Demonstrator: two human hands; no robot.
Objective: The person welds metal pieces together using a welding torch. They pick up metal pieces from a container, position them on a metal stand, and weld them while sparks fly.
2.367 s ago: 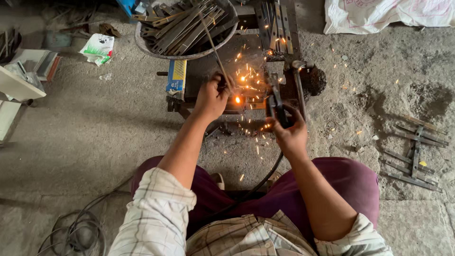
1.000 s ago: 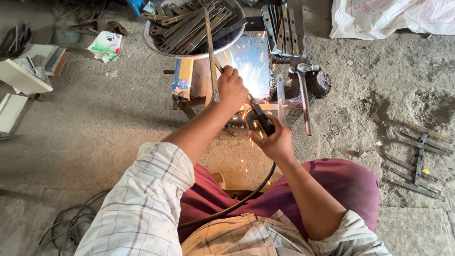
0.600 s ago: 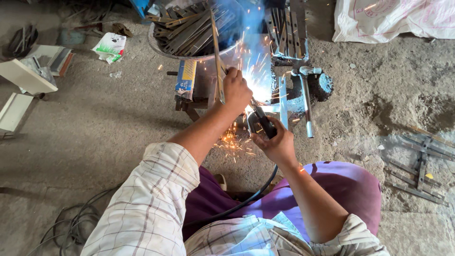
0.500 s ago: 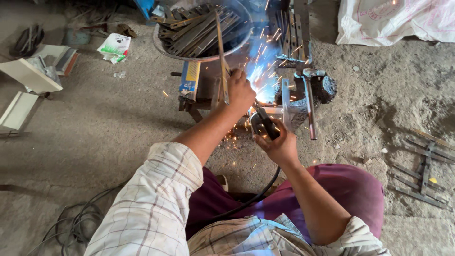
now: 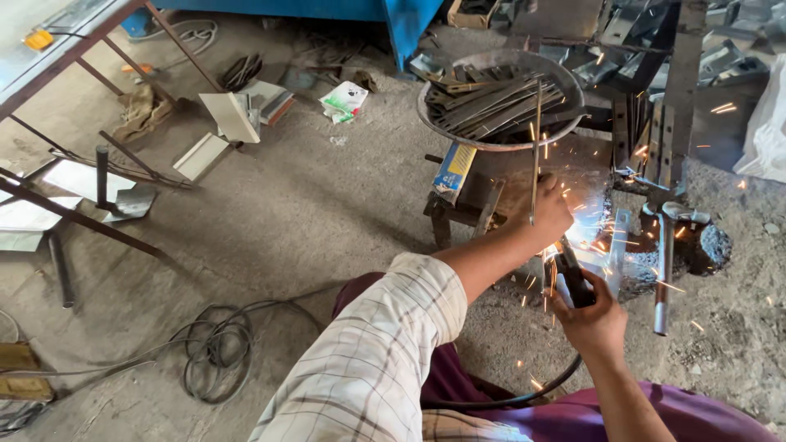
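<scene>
My left hand (image 5: pixel 552 211) grips a thin metal rod (image 5: pixel 535 139) that stands almost upright over a small low work stand (image 5: pixel 471 209). Just below it, my right hand (image 5: pixel 591 319) is closed on a dark welding electrode holder (image 5: pixel 571 277) with a black cable (image 5: pixel 524 393) trailing back toward my lap. A bright blue-white arc (image 5: pixel 591 236) with orange sparks burns between the two hands, at a metal piece whose shape is lost in the glare.
A round metal pan (image 5: pixel 501 102) of several flat steel strips sits behind the stand, with a blue and yellow box (image 5: pixel 453 170) beside it. A hammer (image 5: pixel 663 262) lies at right. Coiled wire (image 5: pixel 214 352) lies at left, near a metal table frame (image 5: pixel 74 164).
The view has swung right and up, showing more floor and the table frame at left. The arc still burns; both hands keep their grip and sit slightly farther right.
</scene>
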